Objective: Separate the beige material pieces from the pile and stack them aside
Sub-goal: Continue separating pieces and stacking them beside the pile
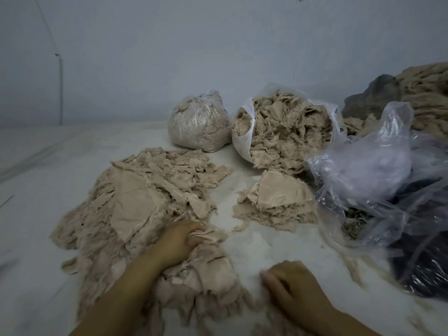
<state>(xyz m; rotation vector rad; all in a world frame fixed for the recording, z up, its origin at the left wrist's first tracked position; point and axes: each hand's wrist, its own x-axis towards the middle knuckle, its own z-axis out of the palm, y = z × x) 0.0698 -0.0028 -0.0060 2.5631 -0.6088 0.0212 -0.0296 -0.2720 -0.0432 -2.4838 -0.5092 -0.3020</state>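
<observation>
In the head view, we see the pile (pixel 135 209) of beige pieces spread over the near left of the white surface (pixel 36 238). It runs as a long heap from the near edge away toward the far right, so its long axis lies near-to-far, tilted rightward. The stack (pixel 276 204) sits right of it, apart from the pile by a strip of bare surface, its top piece lying flat with its rounded edge toward the far side.

Our left hand (pixel 178 241) rests on the near part of the pile with fingers curled round a fold of one piece (pixel 206 236), grasping it. Our right hand (pixel 288 284) is over the bare surface near the pile's right edge, fingers curled; it is blurred, and we cannot tell whether it pinches anything.

We judge the step to be picking 1 piece loose. Next, the left hand would need to lift it free of its neighbours and carry it right onto the stack.

Beyond lie 2 bags (pixel 283 132) of scraps, and loose plastic (pixel 368 170) at right.
</observation>
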